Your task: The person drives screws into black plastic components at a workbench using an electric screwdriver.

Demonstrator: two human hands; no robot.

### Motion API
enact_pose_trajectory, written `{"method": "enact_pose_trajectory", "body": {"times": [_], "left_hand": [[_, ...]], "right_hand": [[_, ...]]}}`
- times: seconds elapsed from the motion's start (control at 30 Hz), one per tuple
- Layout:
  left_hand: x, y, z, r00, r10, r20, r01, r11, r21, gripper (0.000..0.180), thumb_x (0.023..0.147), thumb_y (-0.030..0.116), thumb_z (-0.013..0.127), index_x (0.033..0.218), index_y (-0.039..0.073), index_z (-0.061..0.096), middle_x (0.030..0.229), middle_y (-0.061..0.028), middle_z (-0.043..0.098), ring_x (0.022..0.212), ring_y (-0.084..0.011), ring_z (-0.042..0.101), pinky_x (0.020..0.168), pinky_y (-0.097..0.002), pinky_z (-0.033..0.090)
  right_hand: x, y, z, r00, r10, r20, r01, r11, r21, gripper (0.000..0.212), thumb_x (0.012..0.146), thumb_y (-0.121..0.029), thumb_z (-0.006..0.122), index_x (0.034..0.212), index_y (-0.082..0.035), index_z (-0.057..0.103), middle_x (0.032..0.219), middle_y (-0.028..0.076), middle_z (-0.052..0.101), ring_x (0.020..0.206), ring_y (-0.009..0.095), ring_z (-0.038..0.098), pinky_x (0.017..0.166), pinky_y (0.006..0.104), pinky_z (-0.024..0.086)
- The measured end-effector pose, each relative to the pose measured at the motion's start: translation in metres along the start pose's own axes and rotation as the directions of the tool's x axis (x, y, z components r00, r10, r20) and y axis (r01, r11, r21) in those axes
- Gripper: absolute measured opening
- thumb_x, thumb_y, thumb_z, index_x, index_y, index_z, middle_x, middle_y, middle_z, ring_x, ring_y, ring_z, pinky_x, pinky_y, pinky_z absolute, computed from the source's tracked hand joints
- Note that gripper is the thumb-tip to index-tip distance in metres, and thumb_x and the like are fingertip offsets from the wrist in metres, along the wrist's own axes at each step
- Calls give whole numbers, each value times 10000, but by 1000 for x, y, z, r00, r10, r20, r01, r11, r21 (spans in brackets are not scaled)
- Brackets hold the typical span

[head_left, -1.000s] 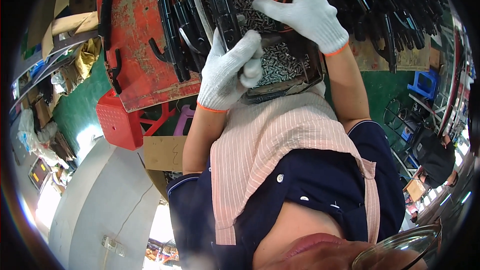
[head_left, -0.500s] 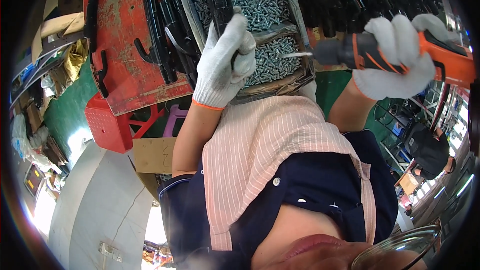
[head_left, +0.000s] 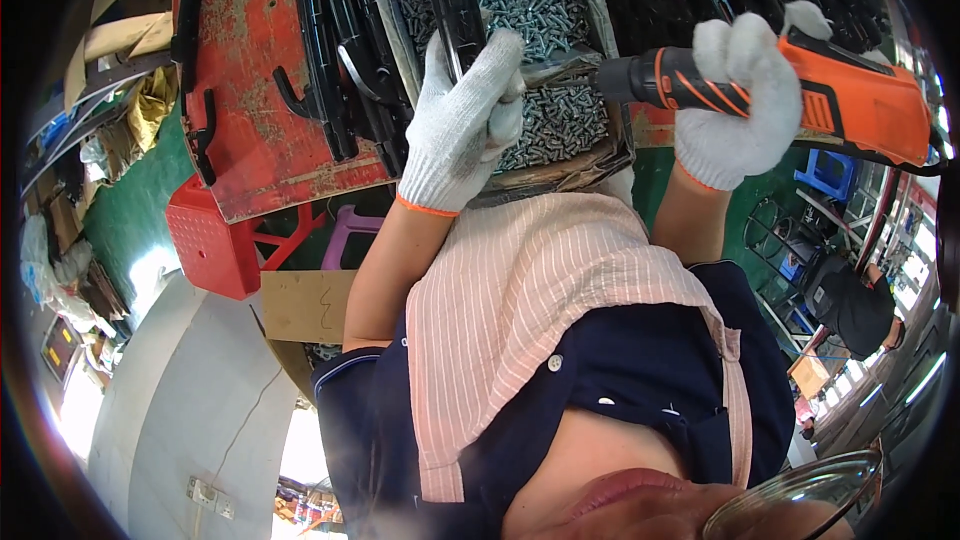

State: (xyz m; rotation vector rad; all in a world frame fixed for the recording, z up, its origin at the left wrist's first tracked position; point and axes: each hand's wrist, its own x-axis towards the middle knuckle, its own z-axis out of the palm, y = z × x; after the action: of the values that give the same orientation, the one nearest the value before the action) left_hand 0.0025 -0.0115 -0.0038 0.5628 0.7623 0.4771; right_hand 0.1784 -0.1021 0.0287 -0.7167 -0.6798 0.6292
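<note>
While the right hand (head_left: 742, 112) clasps an orange power tool (head_left: 868, 108), the left hand (head_left: 460, 132) pinches a black part (head_left: 452, 2) projecting forward.

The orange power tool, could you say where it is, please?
In the head view, the power tool is in the right hand, its nose at the screw box's right edge.

Bare tabletop (head_left: 243, 65) lies between black parts (head_left: 322, 65); the drill (head_left: 858, 105) blocks the right.
</note>
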Motion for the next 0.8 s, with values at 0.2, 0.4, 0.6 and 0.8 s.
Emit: {"method": "enact_pose_trajectory", "body": {"times": [0.2,0.4,0.6,0.8], "left_hand": [[2,-7,-1,989,-71,-130,75,997,29,533,961,582,430,897,64,538,596,-17,464,411,-96,323,389,-234,242],[3,-8,-3,989,-85,-123,82,996,-32,769,907,744,259,855,55,595,605,-68,550,398,-139,405,347,-241,265],[3,-8,-4,988,-106,-114,99,993,-59,777,911,742,244,864,47,587,611,-68,551,395,-138,404,347,-241,269],[1,-7,0,993,-58,-104,59,998,0,765,890,761,276,843,43,536,512,-31,420,394,-115,331,372,-238,245]], "right_hand": [[14,-16,-21,992,-17,-123,41,980,197,69,924,-83,534,983,-48,523,709,23,452,623,113,438,619,277,412],[17,-13,-26,959,94,-266,11,930,368,166,922,-80,572,1075,-75,509,696,3,495,619,86,476,634,271,459],[11,-4,-19,945,-21,-327,44,997,62,187,904,-73,577,1072,-49,499,679,0,463,613,84,445,652,243,450],[15,-5,-25,954,47,-295,13,981,196,191,897,-76,588,1067,-50,505,683,0,480,611,90,476,656,240,476]]}}
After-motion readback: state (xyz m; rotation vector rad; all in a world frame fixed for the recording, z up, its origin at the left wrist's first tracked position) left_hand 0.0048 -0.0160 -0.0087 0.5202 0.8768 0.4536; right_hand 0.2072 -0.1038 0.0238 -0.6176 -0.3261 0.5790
